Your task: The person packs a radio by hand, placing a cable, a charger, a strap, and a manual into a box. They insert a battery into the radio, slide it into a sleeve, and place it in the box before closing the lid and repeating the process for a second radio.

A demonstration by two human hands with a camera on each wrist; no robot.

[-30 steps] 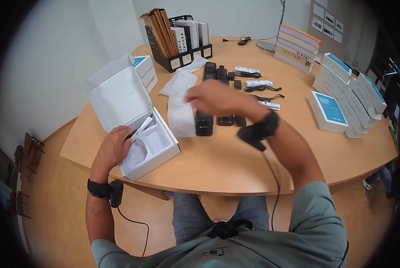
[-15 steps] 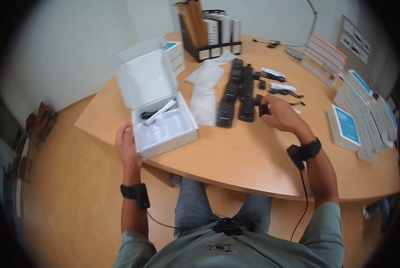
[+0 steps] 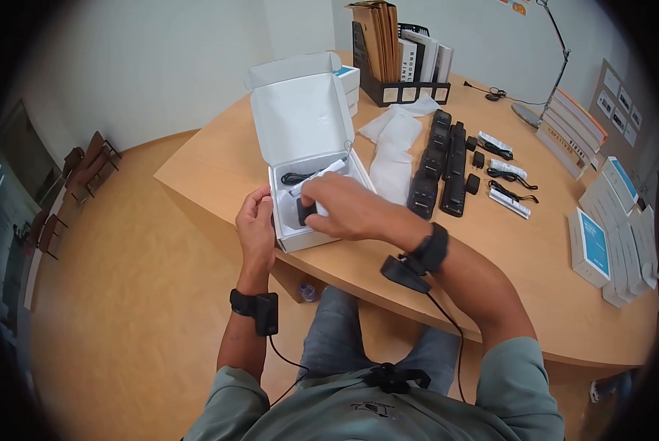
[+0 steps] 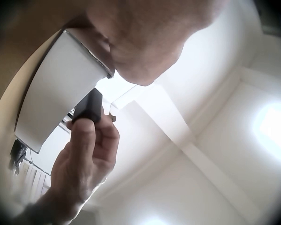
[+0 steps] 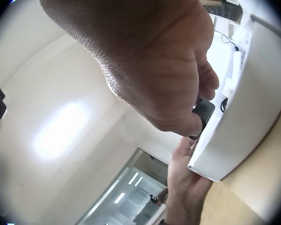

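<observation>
Desk (image 3: 506, 272) carries an open white box (image 3: 307, 241), with two rows of black devices (image 3: 425, 176) to its right. The left hand (image 3: 256, 234) rests against the box's left side, its grip relaxed and open. The right hand (image 3: 348, 209) pinches a small black block (image 3: 306, 213) between thumb and fingers, over the box's interior.
</observation>
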